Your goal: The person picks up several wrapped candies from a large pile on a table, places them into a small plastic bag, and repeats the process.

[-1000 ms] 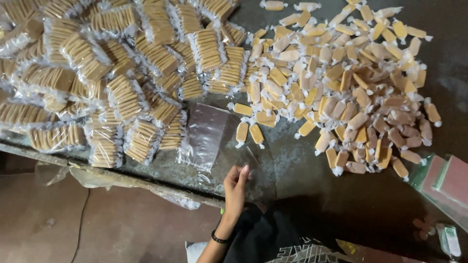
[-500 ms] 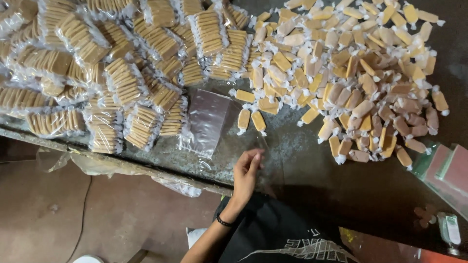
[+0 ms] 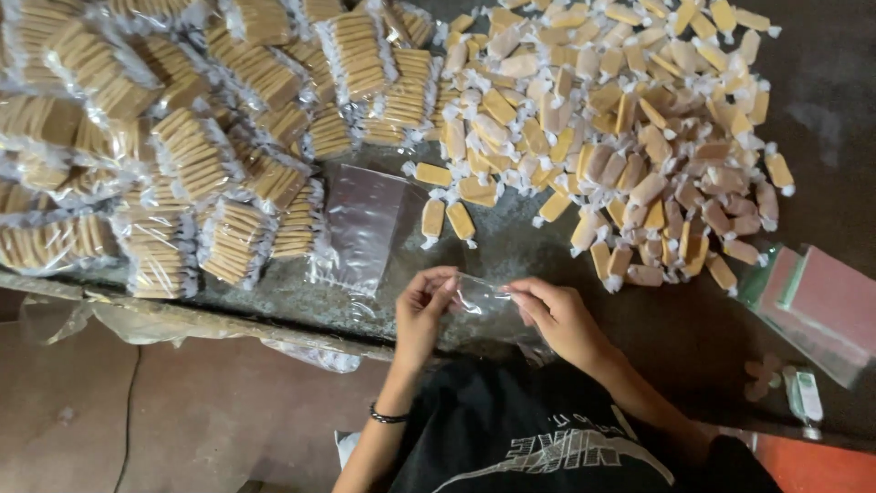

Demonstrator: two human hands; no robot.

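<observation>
While wrapped candies (image 3: 620,137) lie heaped, left hand (image 3: 422,310) and right hand (image 3: 558,315) pinch a crinkly clear bag (image 3: 481,294).

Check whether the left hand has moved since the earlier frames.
Yes. The left hand has moved up from the table's near edge to just below the stack of empty clear bags, pinching a small clear bag with the right hand.

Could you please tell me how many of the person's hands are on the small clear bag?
2. The left hand pinches the left edge of the clear bag; the right hand pinches its right edge, just below the heap of wrapped sweets. Neither hand is hidden.
</observation>
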